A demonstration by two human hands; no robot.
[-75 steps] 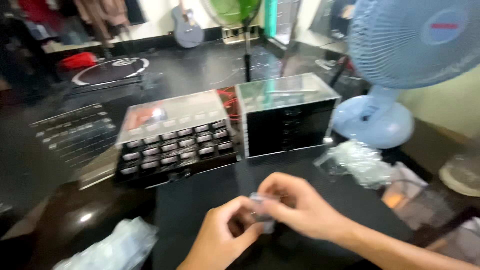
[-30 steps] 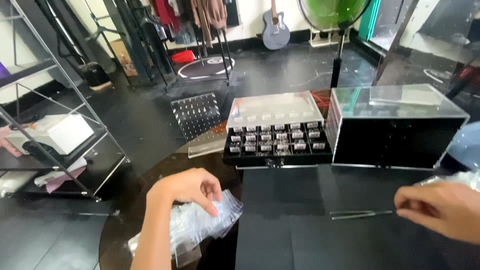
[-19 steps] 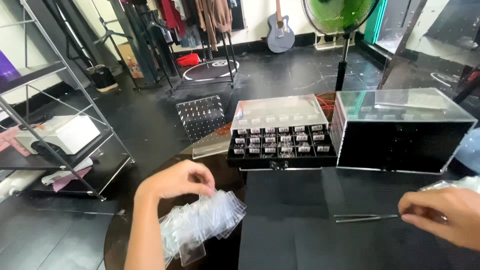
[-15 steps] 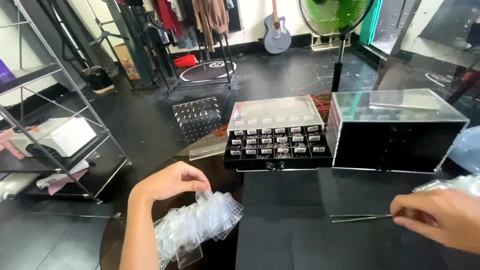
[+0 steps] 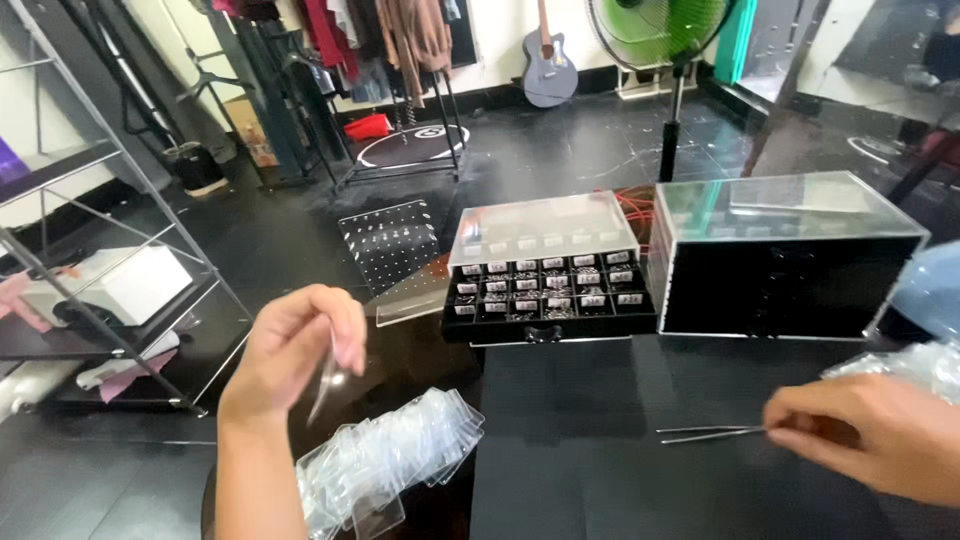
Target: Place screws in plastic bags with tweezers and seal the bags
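Note:
My left hand [image 5: 296, 352] is raised above a fanned stack of small clear plastic bags [image 5: 385, 462] at the table's near left. Its fingers pinch one thin clear bag [image 5: 325, 378] that hangs down from them. My right hand [image 5: 868, 434] rests low on the dark table at the right and holds metal tweezers [image 5: 708, 432] whose tips point left. Behind both hands stands a black compartment tray of small items [image 5: 545, 290] under a clear lid.
A black drawer box with a clear top [image 5: 785, 258] stands right of the tray, with more clear bags [image 5: 905, 362] beside it. A clear perforated stand [image 5: 388, 245] sits behind left. A metal shelf rack [image 5: 95, 290] is at far left; a fan [image 5: 660, 40] and guitar [image 5: 546, 62] stand beyond.
My left hand has lifted off the stack of clear bags with one bag pinched in its fingers. The right hand has stayed on the table with the tweezers.

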